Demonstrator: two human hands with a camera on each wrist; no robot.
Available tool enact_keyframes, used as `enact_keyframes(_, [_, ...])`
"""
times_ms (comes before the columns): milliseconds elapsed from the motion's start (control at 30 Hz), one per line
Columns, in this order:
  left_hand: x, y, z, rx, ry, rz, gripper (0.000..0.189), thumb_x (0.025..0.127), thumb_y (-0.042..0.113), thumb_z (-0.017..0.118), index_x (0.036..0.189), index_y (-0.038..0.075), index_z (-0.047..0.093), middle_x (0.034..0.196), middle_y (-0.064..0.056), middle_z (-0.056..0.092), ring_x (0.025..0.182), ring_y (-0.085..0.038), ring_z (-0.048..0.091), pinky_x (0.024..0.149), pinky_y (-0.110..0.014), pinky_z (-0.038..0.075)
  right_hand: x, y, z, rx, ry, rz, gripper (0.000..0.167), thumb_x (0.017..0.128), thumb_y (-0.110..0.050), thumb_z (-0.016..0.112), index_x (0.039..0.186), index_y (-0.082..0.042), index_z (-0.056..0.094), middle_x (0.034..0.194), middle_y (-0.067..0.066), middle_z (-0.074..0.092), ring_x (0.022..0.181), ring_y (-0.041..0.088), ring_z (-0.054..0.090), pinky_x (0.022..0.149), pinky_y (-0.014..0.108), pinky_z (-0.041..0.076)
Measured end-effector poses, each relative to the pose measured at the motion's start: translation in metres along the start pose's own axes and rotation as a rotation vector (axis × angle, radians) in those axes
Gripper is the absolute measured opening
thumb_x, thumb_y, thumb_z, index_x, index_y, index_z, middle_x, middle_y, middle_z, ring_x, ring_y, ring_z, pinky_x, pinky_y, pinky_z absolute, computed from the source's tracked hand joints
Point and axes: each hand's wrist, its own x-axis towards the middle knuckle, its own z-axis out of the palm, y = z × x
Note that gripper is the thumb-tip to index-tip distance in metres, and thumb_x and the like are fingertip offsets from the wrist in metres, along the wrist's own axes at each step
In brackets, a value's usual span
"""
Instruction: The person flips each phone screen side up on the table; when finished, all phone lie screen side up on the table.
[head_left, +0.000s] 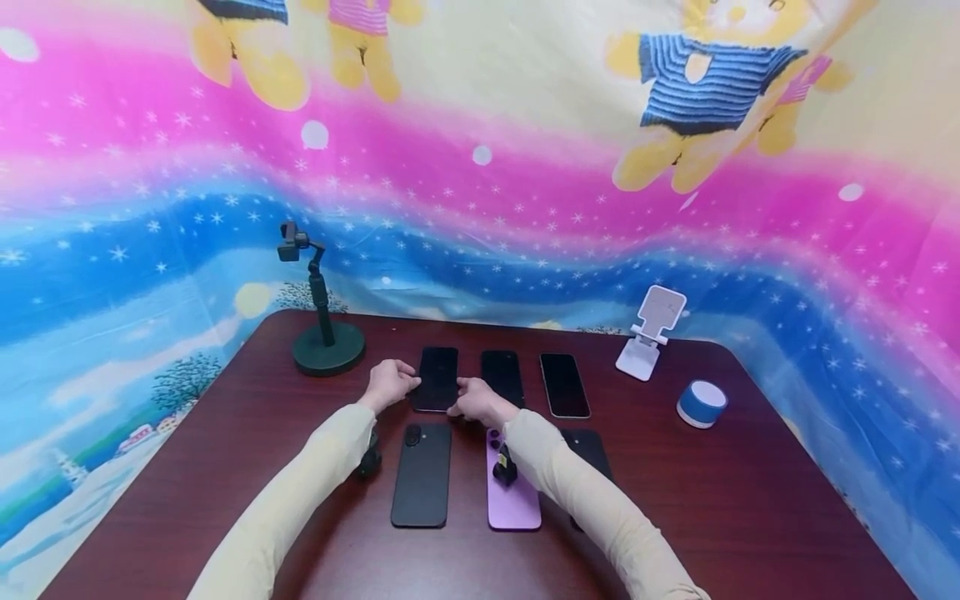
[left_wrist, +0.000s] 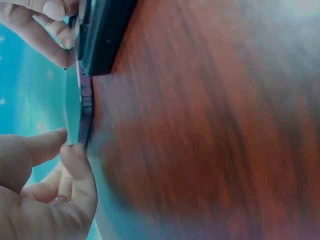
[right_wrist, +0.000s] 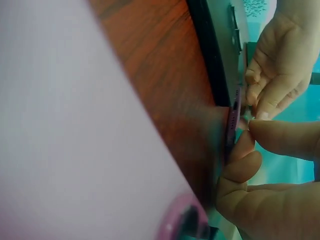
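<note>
At the back of the table, a smartphone (head_left: pixel 438 377) with a dark screen lies between my two hands. My left hand (head_left: pixel 388 384) pinches its left side with thumb and fingers; the left wrist view shows that hand (left_wrist: pixel 55 200) at the edge of the phone (left_wrist: pixel 86 102). On the opposite side, my right hand (head_left: pixel 483 402) grips the lower right corner, with thumb and index finger close together in the right wrist view. That edge of the phone (right_wrist: pixel 233 120) looks purplish there. Nearer me, a black phone (head_left: pixel 421 487) lies back up, its camera at the top left.
A purple phone (head_left: pixel 513 504) and a dark phone (head_left: pixel 589 450) lie partly under my right arm. Two more phones, one black (head_left: pixel 501 373) and one light-framed (head_left: pixel 564 385), continue the back row. Around them stand a dark green stand (head_left: pixel 328 350), a white phone holder (head_left: pixel 651 333) and a blue-white cylinder (head_left: pixel 701 405).
</note>
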Motion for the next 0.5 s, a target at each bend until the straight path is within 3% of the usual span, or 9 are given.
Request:
enact_keyframes(100, [-0.002, 0.002, 0.0, -0.006, 0.034, 0.038, 0.022, 0.091, 0.018, 0.066, 0.101, -0.002, 0.069, 0.097, -0.018, 0.072, 0.088, -0.028, 0.065, 0.08, -0.041, 0.053, -0.008, 0.001, -0.006, 0.013, -0.011, -0.019, 0.071, 0.085, 0.004, 0.063, 0.148, 0.002, 0.029, 0.114, 0.015, 0.057, 0.055, 0.012, 0.038, 0.055, 0.024, 0.038])
enact_keyframes(200, [-0.003, 0.008, 0.001, -0.047, 0.052, 0.072, 0.02, 0.091, 0.02, 0.066, 0.098, 0.001, 0.07, 0.095, -0.016, 0.072, 0.09, -0.028, 0.064, 0.081, -0.042, 0.051, -0.02, 0.0, -0.014, 0.008, -0.012, -0.034, 0.067, 0.085, 0.0, 0.065, 0.145, 0.003, 0.035, 0.102, 0.01, 0.055, 0.068, 0.012, 0.047, 0.06, 0.025, 0.044])
enact_keyframes(333, [-0.005, 0.022, 0.005, -0.096, 0.036, 0.106, 0.019, 0.091, 0.02, 0.067, 0.097, 0.003, 0.07, 0.094, -0.014, 0.071, 0.089, -0.027, 0.063, 0.079, -0.04, 0.051, -0.036, 0.001, -0.029, 0.02, 0.003, -0.027, 0.062, 0.085, -0.003, 0.066, 0.14, 0.004, 0.04, 0.119, 0.019, 0.056, 0.093, 0.019, 0.056, 0.079, 0.034, 0.052])
enact_keyframes(400, [-0.006, 0.032, 0.008, -0.113, 0.027, 0.122, 0.019, 0.09, 0.02, 0.067, 0.097, 0.003, 0.07, 0.093, -0.014, 0.071, 0.089, -0.027, 0.063, 0.08, -0.04, 0.051, -0.043, 0.004, -0.037, 0.032, 0.016, -0.024, 0.059, 0.085, -0.002, 0.066, 0.138, 0.006, 0.042, 0.118, 0.02, 0.057, 0.095, 0.02, 0.058, 0.083, 0.037, 0.052])
enact_keyframes(500, [-0.01, 0.048, 0.014, -0.132, 0.018, 0.147, 0.018, 0.089, 0.019, 0.068, 0.096, 0.003, 0.07, 0.093, -0.014, 0.072, 0.091, -0.027, 0.064, 0.082, -0.039, 0.051, -0.053, 0.012, -0.05, 0.042, 0.034, -0.035, 0.057, 0.085, -0.002, 0.065, 0.136, 0.008, 0.043, 0.115, 0.02, 0.058, 0.09, 0.017, 0.059, 0.077, 0.034, 0.052])
